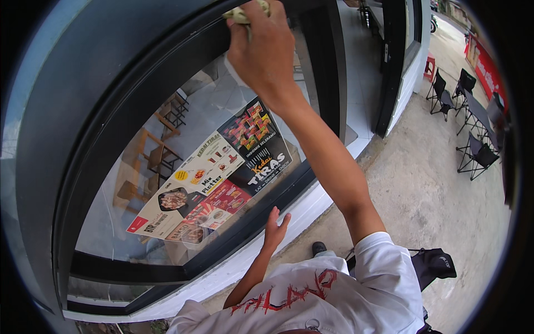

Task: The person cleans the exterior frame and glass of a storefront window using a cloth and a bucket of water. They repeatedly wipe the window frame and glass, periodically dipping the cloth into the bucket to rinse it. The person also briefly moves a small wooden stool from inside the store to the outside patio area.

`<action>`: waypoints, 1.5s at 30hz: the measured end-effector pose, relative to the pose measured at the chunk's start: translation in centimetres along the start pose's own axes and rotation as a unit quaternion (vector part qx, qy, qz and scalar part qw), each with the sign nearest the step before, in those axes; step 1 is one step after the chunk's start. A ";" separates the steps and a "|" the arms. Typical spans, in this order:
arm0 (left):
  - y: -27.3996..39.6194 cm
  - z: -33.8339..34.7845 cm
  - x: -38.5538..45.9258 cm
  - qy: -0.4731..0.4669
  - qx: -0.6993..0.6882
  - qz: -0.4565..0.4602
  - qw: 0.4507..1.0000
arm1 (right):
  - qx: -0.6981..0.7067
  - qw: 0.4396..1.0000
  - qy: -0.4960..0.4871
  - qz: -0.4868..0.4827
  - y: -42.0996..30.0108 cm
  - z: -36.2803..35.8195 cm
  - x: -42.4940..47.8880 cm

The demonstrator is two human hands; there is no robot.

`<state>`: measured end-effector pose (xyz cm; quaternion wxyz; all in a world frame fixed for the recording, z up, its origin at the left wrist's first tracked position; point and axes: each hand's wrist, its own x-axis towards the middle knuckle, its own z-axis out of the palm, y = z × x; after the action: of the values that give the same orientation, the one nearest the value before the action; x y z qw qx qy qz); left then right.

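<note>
My right hand (265, 58) is raised high against the upper dark window frame (200, 41), its fingers closed on a crumpled pale cloth (246, 13). Lower down, my left hand (276, 229) is held near the bottom frame of the window, fingers apart and holding nothing; whether it touches the frame I cannot tell. Between the two hands is the glass pane (225, 79), with printed food posters (208, 179) on it in a slanted strip.
Wooden stools (160, 160) and a tiled floor show through the glass. An open doorway (358, 75) is beyond the window. Black folding chairs (477, 156) and a folding table (479, 112) stand on the concrete at right. Another black folding chair (434, 267) is close beside me.
</note>
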<state>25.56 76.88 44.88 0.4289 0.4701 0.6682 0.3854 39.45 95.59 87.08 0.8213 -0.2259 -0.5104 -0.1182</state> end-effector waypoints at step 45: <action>1.0 1.6 1.2 -0.041 -0.016 -0.012 0.999 | -0.177 0.983 0.020 -0.041 18.1 -6.7 1.2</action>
<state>27.12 78.47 45.04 0.4682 0.4708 0.6494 0.3707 52.97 108.05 81.08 0.7726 -0.3444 -0.4738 -0.2448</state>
